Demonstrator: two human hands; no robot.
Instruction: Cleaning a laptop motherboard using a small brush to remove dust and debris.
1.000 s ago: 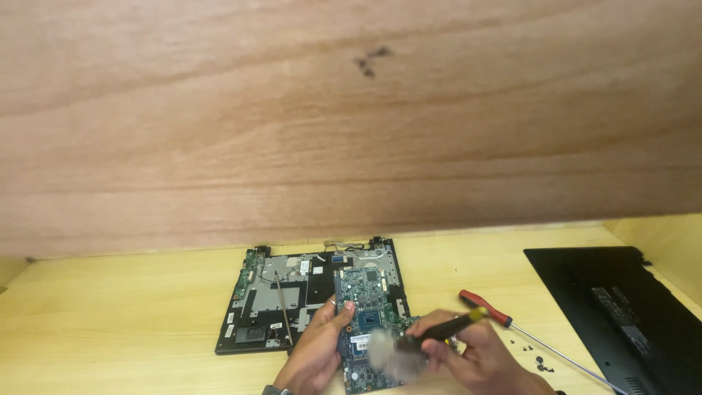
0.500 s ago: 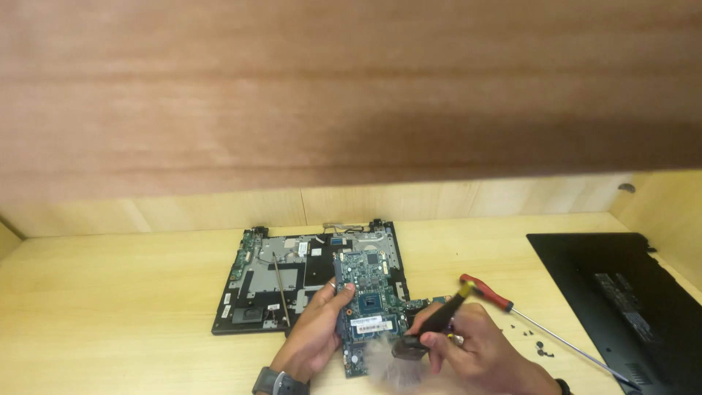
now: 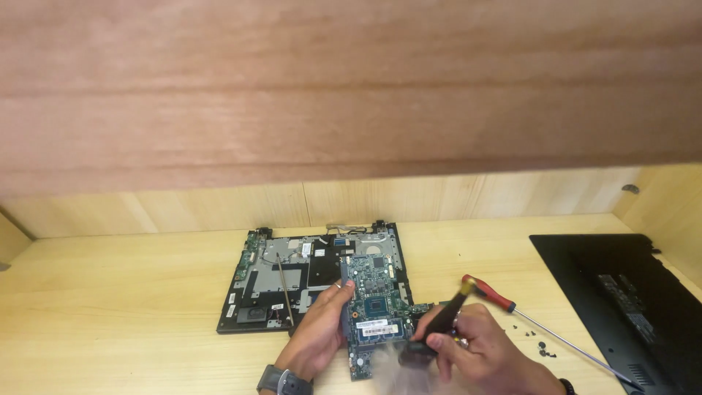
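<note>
Over opened laptop base, left hand holding circuit board lengthwise away

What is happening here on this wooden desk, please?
A person's left hand steadies a blue-green circuit board by its edge, over an opened laptop base. The right hand works a black-handled brush on the board's lower corner. A red-handled screwdriver, loose screws and a black cover panel lie to the right.
</note>
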